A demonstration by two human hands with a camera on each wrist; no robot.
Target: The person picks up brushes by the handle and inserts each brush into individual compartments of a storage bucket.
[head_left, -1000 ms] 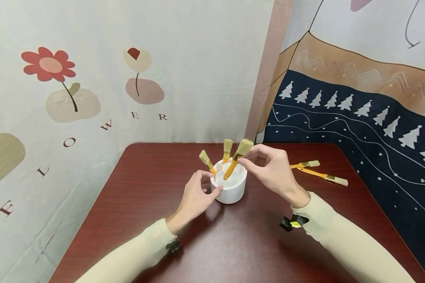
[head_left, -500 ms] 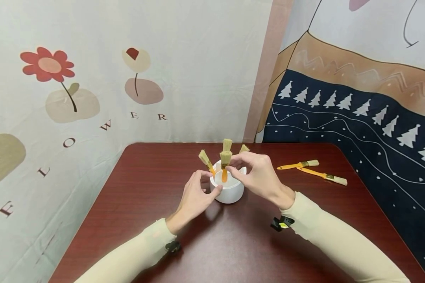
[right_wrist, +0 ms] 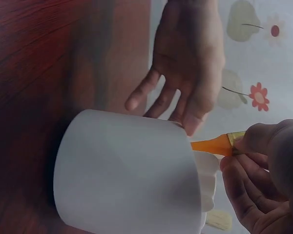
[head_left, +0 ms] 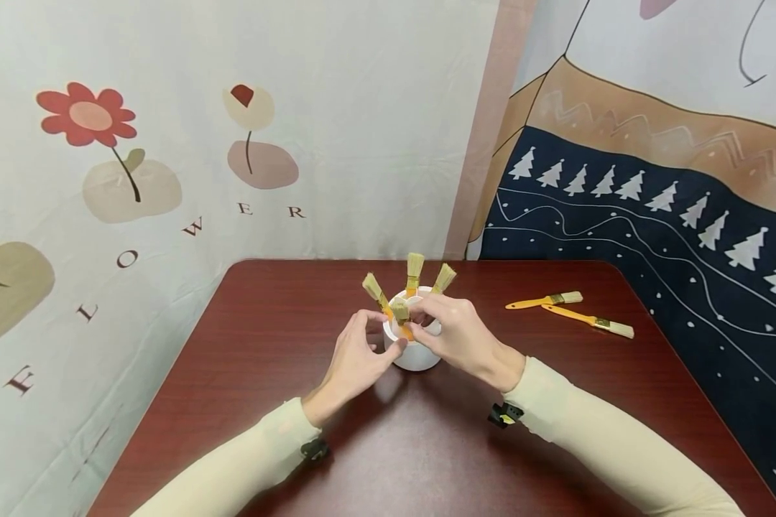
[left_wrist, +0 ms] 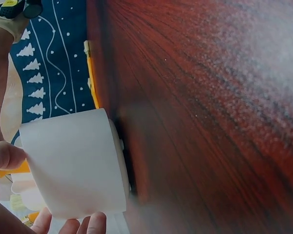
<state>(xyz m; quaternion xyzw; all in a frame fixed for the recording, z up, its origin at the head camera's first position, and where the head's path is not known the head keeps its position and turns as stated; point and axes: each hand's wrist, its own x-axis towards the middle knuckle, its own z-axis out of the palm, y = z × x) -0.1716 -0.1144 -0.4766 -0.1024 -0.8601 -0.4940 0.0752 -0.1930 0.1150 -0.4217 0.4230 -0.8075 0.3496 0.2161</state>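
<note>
A white round holder (head_left: 419, 358) with inner compartments stands upright on the table. My left hand (head_left: 357, 353) holds its left side, the thumb at the rim and the fingertips against the wall, as the left wrist view shows on the holder (left_wrist: 75, 165). With thumb and fingers my right hand (head_left: 463, 337) pinches a paintbrush (right_wrist: 212, 145) near its metal band. Its orange handle points down into the holder's front part, bristles up; the handle's lower end is hidden. Three more paintbrushes stand bristles up in the holder: left (head_left: 375, 289), back (head_left: 415, 268) and right (head_left: 445, 276).
Two loose paintbrushes with orange handles lie at the table's right, one brush (head_left: 543, 301) behind the other brush (head_left: 591, 321). The dark red table (head_left: 265, 323) meets a flower-printed cloth (head_left: 362, 143) at the back and a tree-patterned cloth (head_left: 621, 215) on the right.
My right hand has moved left and down with its paintbrush, lowering the handle into the holder's front. My left hand has stayed on the holder.
</note>
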